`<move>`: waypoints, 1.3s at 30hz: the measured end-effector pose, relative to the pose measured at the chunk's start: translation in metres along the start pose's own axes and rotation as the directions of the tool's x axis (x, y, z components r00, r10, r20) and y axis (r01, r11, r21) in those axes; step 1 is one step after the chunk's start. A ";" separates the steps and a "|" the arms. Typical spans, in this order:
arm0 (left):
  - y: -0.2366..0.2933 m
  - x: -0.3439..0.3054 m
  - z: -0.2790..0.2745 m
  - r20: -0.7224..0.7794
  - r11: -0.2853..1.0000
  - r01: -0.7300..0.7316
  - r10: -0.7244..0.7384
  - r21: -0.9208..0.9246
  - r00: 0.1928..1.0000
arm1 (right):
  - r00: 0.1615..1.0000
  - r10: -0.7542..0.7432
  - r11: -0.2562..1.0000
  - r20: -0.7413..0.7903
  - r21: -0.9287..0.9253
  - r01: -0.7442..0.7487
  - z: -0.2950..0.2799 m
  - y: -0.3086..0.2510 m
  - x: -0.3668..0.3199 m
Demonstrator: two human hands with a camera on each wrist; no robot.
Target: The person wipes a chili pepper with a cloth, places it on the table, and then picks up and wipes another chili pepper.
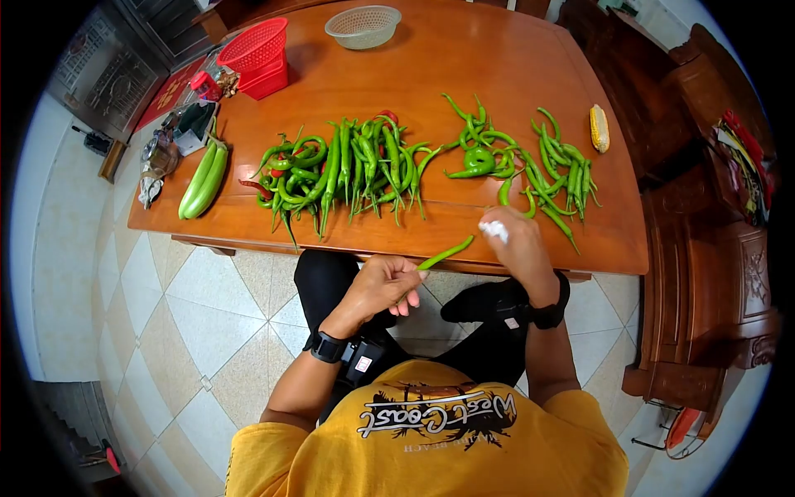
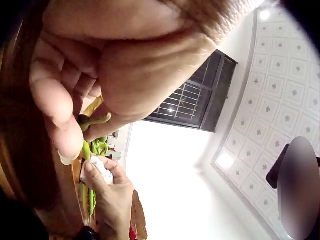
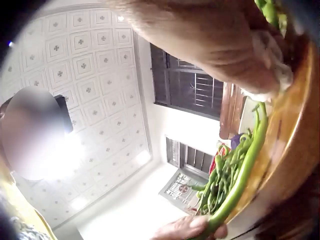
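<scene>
Near the table's front edge my left hand (image 1: 385, 286) pinches a long green chili pepper (image 1: 449, 252) by its stem end, and the pepper's other end points toward the right hand. My right hand (image 1: 523, 248) holds a crumpled white tissue (image 1: 495, 230) between thumb and fingers. In the left wrist view the tissue (image 2: 100, 170) is just beyond the pepper's stem (image 2: 96, 120). The right wrist view shows the pepper (image 3: 246, 172) stretching from the left fingertips up to near the tissue (image 3: 272, 67). Just past the right hand lie loose green chilies (image 1: 530, 199).
A large heap of green chilies (image 1: 348, 166) with a few red ones covers the middle. Smaller groups (image 1: 571, 170) lie to the right, beside a corn cob (image 1: 599, 128). Pale green eggplants (image 1: 203, 182) lie left. Red baskets (image 1: 257, 54) and a pale colander (image 1: 363, 29) stand at the back.
</scene>
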State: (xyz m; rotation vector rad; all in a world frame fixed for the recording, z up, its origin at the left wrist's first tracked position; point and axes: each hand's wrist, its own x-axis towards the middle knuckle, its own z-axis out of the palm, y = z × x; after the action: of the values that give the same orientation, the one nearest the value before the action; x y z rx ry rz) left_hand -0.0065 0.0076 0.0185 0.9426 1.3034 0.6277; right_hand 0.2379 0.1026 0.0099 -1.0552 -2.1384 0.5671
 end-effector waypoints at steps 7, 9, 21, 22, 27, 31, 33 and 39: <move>-0.006 0.003 -0.002 -0.022 0.987 -0.052 0.049 -0.155 0.999 | 0.990 0.134 0.972 -0.043 0.203 -0.122 0.000 -0.021 -0.001; -0.007 0.006 0.002 -0.015 0.984 -0.050 0.048 -0.169 0.999 | 0.997 0.075 0.975 0.011 0.208 -0.076 0.005 -0.025 -0.004; -0.013 0.003 0.009 0.061 0.970 -0.034 0.050 -0.239 0.997 | 0.986 0.162 0.954 0.034 0.252 -0.165 0.024 -0.047 -0.017; -0.013 0.002 0.010 0.068 0.968 -0.027 0.045 -0.248 0.997 | 0.986 0.164 0.949 0.019 0.271 -0.162 0.028 -0.051 -0.020; -0.017 0.001 0.013 0.092 0.977 -0.054 0.074 -0.208 0.993 | 0.963 0.080 0.895 0.259 0.406 -0.184 0.032 -0.076 -0.032; -0.021 -0.001 0.016 0.069 0.976 -0.053 0.070 -0.213 0.995 | 0.993 -0.093 0.948 0.076 0.311 0.065 0.040 -0.068 -0.031; -0.022 -0.003 0.016 0.060 0.976 -0.045 0.059 -0.211 0.997 | 0.996 -0.082 0.976 0.016 0.204 0.077 0.035 -0.060 -0.027; -0.022 -0.009 0.018 0.046 0.982 -0.053 0.062 -0.183 0.997 | 0.995 0.038 0.998 -0.090 0.062 -0.032 0.022 -0.035 -0.025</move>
State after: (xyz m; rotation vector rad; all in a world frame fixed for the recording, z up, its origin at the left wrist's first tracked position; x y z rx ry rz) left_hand 0.0069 -0.0146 0.0043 0.8433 1.1557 0.7498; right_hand 0.2150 0.0609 0.0077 -1.0668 -2.0152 0.5857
